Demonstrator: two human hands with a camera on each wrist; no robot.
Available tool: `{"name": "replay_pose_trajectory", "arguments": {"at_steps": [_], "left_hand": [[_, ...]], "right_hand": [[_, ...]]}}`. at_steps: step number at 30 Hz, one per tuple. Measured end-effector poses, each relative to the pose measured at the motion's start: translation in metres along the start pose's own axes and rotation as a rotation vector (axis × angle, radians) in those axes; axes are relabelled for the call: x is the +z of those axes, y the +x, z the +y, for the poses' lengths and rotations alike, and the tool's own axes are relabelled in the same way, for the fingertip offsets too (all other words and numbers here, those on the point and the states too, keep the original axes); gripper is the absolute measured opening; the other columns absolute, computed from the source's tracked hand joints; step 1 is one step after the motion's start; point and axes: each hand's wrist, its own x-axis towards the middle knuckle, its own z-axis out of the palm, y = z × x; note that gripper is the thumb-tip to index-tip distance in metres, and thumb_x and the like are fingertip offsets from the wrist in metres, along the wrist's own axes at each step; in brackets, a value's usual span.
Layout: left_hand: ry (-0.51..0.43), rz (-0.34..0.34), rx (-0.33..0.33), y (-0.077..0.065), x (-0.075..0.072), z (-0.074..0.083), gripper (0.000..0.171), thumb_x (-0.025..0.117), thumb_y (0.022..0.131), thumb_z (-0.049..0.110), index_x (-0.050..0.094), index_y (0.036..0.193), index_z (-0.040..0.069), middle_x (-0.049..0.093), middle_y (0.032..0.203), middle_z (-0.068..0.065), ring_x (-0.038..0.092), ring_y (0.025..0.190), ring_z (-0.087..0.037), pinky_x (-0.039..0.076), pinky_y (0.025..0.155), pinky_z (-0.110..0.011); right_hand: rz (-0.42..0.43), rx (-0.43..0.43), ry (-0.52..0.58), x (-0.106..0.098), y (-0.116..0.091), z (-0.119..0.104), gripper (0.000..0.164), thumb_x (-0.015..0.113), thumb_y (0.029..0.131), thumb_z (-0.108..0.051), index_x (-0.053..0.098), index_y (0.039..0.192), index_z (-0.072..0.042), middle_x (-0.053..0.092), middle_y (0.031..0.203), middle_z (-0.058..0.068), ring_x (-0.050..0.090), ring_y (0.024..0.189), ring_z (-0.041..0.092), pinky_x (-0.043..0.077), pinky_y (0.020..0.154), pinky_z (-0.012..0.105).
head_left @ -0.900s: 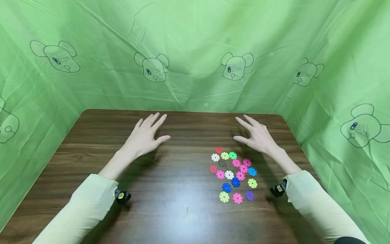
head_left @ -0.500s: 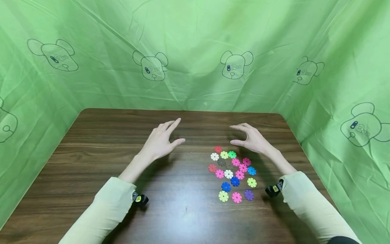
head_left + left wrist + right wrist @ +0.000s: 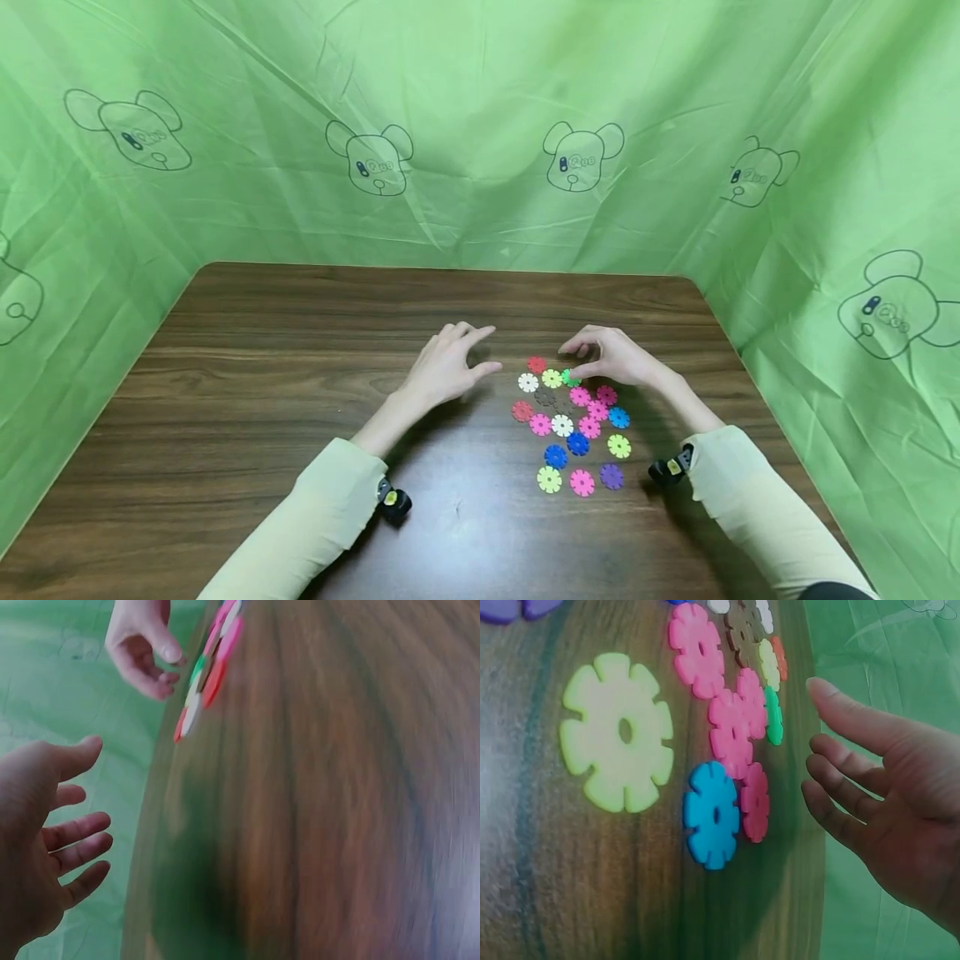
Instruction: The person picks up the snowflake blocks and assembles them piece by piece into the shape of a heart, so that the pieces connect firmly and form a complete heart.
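Several notched plastic discs, like toy snowflake pieces, lie flat on the wooden table. My right hand hovers at their far side, fingers loosely bent and holding nothing. Its thumb overlaps the green disc in the head view; the right wrist view shows a gap between that thumb and the green disc. Nearest the right wrist are a yellow-green disc and a light blue disc. My left hand hangs over the table left of the red disc, fingers spread and empty.
More discs, including dark blue, purple and white ones, are scattered toward the near side. A green cloth with drawn bear heads surrounds the table's back and sides. Each wrist bears a small black camera.
My left hand has moved right and nearer, toward the discs. The right hand has come lower and closer to the green disc, its fingers bending more. The discs have stayed in place.
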Motion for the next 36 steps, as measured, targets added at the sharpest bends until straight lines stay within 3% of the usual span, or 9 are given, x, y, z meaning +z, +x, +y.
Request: {"name": "replay_pose_trajectory", "arguments": {"at_steps": [3, 7, 15, 20, 29, 36], "left_hand": [[-0.026, -0.022, -0.009, 0.004, 0.011, 0.01, 0.063, 0.074, 0.092, 0.046, 0.057, 0.147, 0.02, 0.062, 0.136, -0.01, 0.056, 0.126, -0.03, 0.048, 0.108, -0.051], [-0.057, -0.057, -0.021, 0.01, 0.024, 0.021, 0.055, 0.077, 0.091, 0.042, 0.064, 0.139, 0.02, 0.065, 0.13, -0.006, 0.057, 0.122, -0.027, 0.048, 0.107, -0.047], [-0.09, -0.094, -0.046, 0.018, 0.044, 0.031, 0.046, 0.083, 0.086, 0.035, 0.072, 0.128, 0.02, 0.068, 0.117, -0.002, 0.059, 0.11, -0.022, 0.052, 0.094, -0.041], [-0.083, -0.072, -0.067, 0.02, 0.054, 0.037, 0.04, 0.086, 0.083, 0.036, 0.076, 0.119, 0.021, 0.067, 0.109, -0.002, 0.058, 0.102, -0.02, 0.051, 0.089, -0.037], [-0.089, -0.012, -0.104, 0.022, 0.065, 0.043, 0.033, 0.088, 0.08, 0.034, 0.078, 0.108, 0.019, 0.065, 0.104, -0.002, 0.059, 0.102, -0.021, 0.049, 0.091, -0.038], [-0.135, -0.008, -0.063, 0.021, 0.067, 0.045, 0.03, 0.086, 0.083, 0.024, 0.076, 0.109, 0.016, 0.07, 0.106, -0.004, 0.061, 0.104, -0.023, 0.052, 0.091, -0.04]], "right_hand": [[-0.023, 0.001, -0.022, 0.002, 0.001, 0.001, 0.038, 0.089, 0.08, -0.018, 0.077, 0.116, -0.014, 0.072, 0.113, 0.008, 0.066, 0.101, 0.026, 0.056, 0.088, 0.047], [-0.05, 0.007, -0.051, 0.005, 0.001, 0.002, 0.034, 0.089, 0.08, -0.02, 0.078, 0.113, -0.016, 0.071, 0.11, 0.005, 0.065, 0.096, 0.023, 0.055, 0.082, 0.035], [-0.048, -0.015, -0.053, 0.009, 0.001, 0.005, 0.027, 0.087, 0.082, -0.014, 0.079, 0.108, -0.013, 0.072, 0.104, 0.006, 0.066, 0.091, 0.023, 0.052, 0.076, 0.024], [-0.024, -0.057, -0.045, 0.01, -0.001, 0.006, 0.022, 0.085, 0.083, -0.011, 0.079, 0.103, -0.011, 0.072, 0.101, 0.009, 0.065, 0.085, 0.02, 0.053, 0.072, 0.023], [-0.026, -0.001, -0.029, 0.011, -0.001, 0.006, 0.017, 0.086, 0.082, -0.013, 0.079, 0.097, -0.013, 0.071, 0.101, 0.008, 0.064, 0.084, 0.015, 0.052, 0.073, 0.023], [-0.031, 0.009, -0.012, 0.012, -0.001, 0.006, 0.016, 0.087, 0.082, -0.012, 0.074, 0.093, -0.011, 0.071, 0.091, 0.004, 0.064, 0.079, 0.013, 0.053, 0.07, 0.022]]}}
